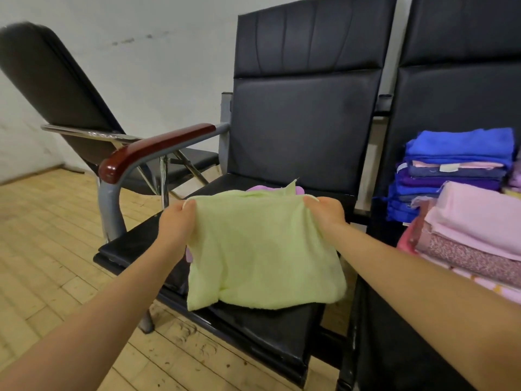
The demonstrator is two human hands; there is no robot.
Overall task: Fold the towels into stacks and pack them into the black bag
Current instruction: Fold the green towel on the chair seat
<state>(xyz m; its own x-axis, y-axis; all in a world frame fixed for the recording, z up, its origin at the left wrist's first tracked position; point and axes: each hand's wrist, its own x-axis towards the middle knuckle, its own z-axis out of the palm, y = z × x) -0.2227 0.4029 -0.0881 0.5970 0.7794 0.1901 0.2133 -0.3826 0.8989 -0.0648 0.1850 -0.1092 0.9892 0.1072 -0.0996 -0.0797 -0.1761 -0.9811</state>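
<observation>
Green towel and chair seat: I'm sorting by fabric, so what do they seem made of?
Green towel: soft terry-like cloth, matte and fuzzy, draping in folds. Chair seat: probably faux leather or vinyl, smooth with a dull sheen and stitched edge.

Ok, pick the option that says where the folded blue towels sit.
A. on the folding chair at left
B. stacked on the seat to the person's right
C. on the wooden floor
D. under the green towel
B: the blue towels are stacked on the right-hand seat, behind the pink stack, apart from the green towel.
</observation>
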